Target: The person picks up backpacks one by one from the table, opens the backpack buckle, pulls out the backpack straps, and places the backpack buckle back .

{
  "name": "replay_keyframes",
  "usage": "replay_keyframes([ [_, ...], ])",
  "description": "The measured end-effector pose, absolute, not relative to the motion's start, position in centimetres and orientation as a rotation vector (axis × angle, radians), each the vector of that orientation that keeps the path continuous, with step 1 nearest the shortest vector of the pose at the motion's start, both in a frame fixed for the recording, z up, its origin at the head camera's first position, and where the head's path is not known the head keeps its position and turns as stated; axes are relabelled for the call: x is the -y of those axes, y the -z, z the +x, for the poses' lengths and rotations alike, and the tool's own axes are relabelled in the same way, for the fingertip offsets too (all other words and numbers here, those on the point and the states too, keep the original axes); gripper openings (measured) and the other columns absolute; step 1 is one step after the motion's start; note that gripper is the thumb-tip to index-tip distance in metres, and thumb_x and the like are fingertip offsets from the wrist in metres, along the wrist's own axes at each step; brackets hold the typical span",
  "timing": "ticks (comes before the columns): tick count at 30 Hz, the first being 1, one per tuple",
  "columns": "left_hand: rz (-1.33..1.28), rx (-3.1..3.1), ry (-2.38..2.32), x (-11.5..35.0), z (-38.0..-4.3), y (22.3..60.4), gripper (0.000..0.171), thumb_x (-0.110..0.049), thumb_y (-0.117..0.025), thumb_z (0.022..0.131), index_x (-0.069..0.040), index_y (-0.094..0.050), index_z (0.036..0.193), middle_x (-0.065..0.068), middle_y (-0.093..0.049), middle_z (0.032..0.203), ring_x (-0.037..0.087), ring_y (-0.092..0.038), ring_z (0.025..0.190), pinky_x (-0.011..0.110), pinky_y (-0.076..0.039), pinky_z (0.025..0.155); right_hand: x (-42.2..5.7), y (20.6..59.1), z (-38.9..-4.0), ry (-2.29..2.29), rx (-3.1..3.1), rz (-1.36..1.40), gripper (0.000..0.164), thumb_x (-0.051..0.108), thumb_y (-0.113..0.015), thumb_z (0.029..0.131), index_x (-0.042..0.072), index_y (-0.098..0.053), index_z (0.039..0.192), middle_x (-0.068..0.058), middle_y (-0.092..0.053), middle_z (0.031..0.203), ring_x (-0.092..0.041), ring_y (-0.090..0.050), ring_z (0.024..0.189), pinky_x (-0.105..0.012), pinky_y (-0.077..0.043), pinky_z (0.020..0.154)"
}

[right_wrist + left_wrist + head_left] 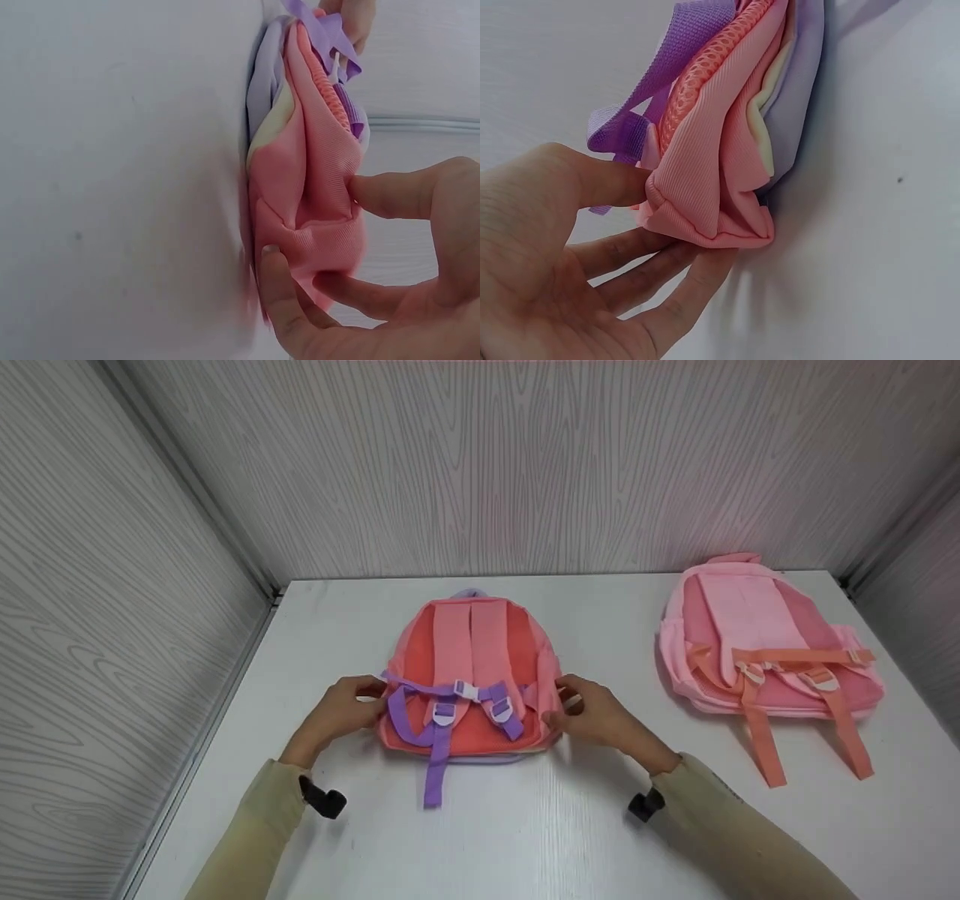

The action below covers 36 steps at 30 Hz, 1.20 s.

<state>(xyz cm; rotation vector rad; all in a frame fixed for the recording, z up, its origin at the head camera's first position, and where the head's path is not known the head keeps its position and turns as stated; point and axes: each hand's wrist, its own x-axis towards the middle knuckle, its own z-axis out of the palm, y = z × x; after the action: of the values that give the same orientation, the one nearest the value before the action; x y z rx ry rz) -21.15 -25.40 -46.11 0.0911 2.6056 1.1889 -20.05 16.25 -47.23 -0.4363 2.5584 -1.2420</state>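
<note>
A small coral-pink backpack (pixel 490 652) lies on the white table with its strap side up. Purple straps (pixel 439 765) with white buckles cross its lower half, one end hanging over the bottom edge. My left hand (pixel 345 712) grips its left side; in the left wrist view the thumb and fingers (pixel 679 300) hold the pink side pocket (pixel 697 180). On the opposite side my right hand (pixel 596 716) holds the other pocket (pixel 322 180), thumb above and fingers (pixel 281 296) around the lower part. Lilac and cream fabric shows underneath in both wrist views.
A second, light-pink backpack (pixel 750 615) with orange straps (pixel 763 742) lies at the right of the table (pixel 480 840), also strap side up. Grey wood-grain panels (pixel 480 465) stand behind the table and at both sides.
</note>
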Motion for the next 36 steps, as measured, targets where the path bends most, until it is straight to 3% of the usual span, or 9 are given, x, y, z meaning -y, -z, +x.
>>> replay_keyframes([
  [4, 0.122, -2.615, -1.177, 24.0, -21.1, 46.4, 0.044, -0.034, -0.065, 0.104, -0.004, -0.069, 0.136, 0.019, -0.068, 0.139, 0.025, -0.069, 0.109, 0.038, -0.06, 0.09, -17.9, 47.0, -20.1, 1.227, -2.547, -0.458, 0.059, 0.028, -0.075, 0.097, -0.001, -0.056, 0.145, -0.021, -0.067, 0.126, -0.03, -0.071, 0.103, -0.046, -0.062, 0.088],
  [22, 0.2, -2.567, -1.257, 21.0, -19.9, 46.7, 0.041, -0.028, -0.067, 0.101, -0.007, -0.07, 0.136, 0.015, -0.069, 0.137, 0.033, -0.069, 0.121, 0.049, -0.058, 0.101, -22.5, 47.4, -18.6, 1.222, -2.557, -0.397, 0.066, 0.04, -0.078, 0.097, 0.003, -0.056, 0.147, -0.019, -0.066, 0.13, -0.028, -0.069, 0.106, -0.044, -0.062, 0.092],
  [31, 0.248, -2.465, -1.342, 19.8, -19.6, 47.2, 0.046, -0.032, -0.073, 0.098, -0.012, -0.07, 0.139, 0.008, -0.067, 0.143, 0.033, -0.065, 0.129, 0.049, -0.056, 0.104, -24.8, 47.3, -17.9, 1.299, -2.51, -0.375, 0.059, 0.034, -0.079, 0.096, 0.005, -0.06, 0.144, -0.015, -0.066, 0.129, -0.027, -0.064, 0.111, -0.034, -0.057, 0.094],
  [36, 0.278, -2.446, -1.362, 19.1, -19.6, 47.6, 0.045, -0.033, -0.075, 0.097, -0.014, -0.071, 0.137, 0.007, -0.067, 0.143, 0.031, -0.065, 0.128, 0.049, -0.056, 0.105, -25.6, 47.0, -17.4, 1.277, -2.507, -0.355, 0.06, 0.034, -0.079, 0.096, 0.005, -0.058, 0.144, -0.015, -0.064, 0.132, -0.027, -0.062, 0.113, -0.035, -0.057, 0.095],
])
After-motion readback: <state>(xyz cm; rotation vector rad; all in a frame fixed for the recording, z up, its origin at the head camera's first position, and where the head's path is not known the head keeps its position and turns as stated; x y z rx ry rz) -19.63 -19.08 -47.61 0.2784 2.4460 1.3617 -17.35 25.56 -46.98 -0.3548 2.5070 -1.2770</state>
